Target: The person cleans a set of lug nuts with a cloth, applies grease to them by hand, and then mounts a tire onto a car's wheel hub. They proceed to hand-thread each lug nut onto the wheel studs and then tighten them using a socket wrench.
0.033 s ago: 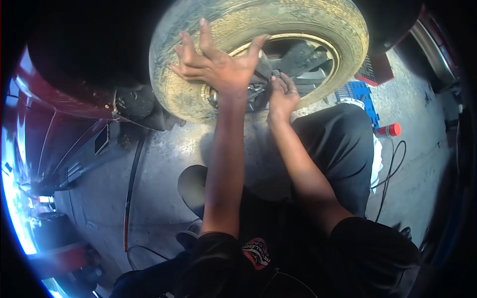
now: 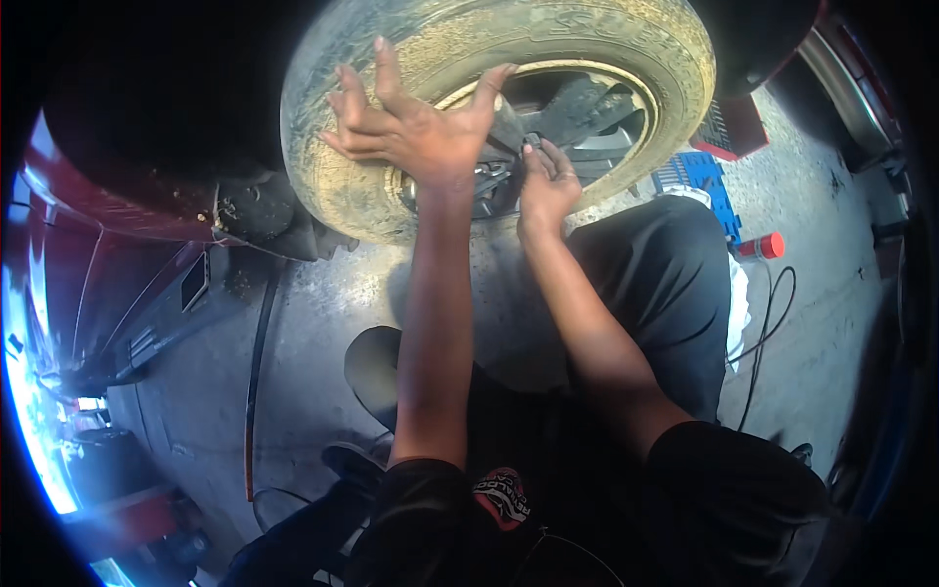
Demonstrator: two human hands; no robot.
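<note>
A dust-covered tyre (image 2: 636, 39) on a spoked wheel (image 2: 587, 112) fills the top centre. My left hand (image 2: 421, 137) is spread over the left sidewall and rim, fingers apart and thumb pointing up toward the spokes. My right hand (image 2: 548, 186) is at the middle of the wheel, fingertips closed on a small dark nut-like piece (image 2: 531, 141); its exact shape is too small to make out. The hub behind both hands is partly hidden.
A maroon car body (image 2: 78, 245) with dark lower trim is at left. Right of my bent knee (image 2: 646, 284) lie a red tool tray (image 2: 738, 137), a blue slotted plastic piece (image 2: 714, 191), a red cylinder (image 2: 761, 245) and a cable (image 2: 773, 323) on the concrete floor (image 2: 822, 342).
The wheel, both hands and surroundings appear slightly further left in the picture. The grip of each hand looks the same.
</note>
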